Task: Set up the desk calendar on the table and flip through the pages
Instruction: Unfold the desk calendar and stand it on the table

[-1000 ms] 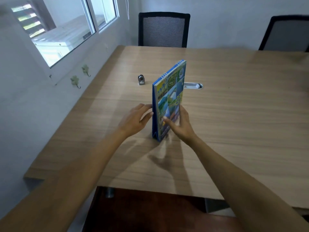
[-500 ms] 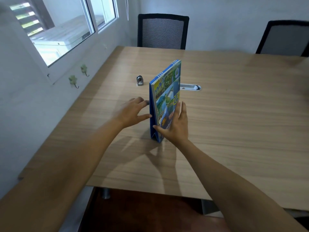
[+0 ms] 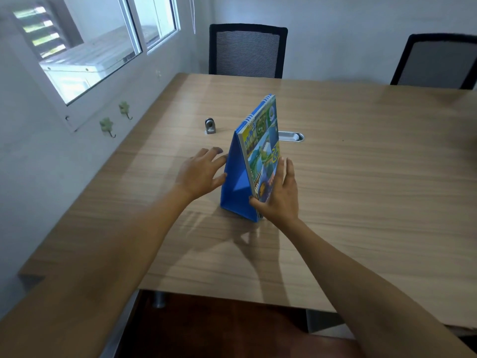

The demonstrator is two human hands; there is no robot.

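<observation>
Both hands now spread the blue spiral-bound picture calendar [image 3: 254,161] into a tent on the wooden desk [image 3: 361,189]: left hand [image 3: 200,173] splayed flat against its back panel, right hand [image 3: 280,196] open against the front, so page flipping comes next

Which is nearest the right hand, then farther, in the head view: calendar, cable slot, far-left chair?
1. Calendar: touching the right hand, on its left.
2. Cable slot: in the table, beyond the fingers.
3. Far-left chair: behind the table's far edge.

Both forearms reach forward to the upright blue tent-shaped desk calendar [image 3: 254,161]. The left hand [image 3: 198,174] lies spread with fingers against its blue back panel; the right hand [image 3: 280,195] presses flat, fingers extended upward, against its picture face.
</observation>
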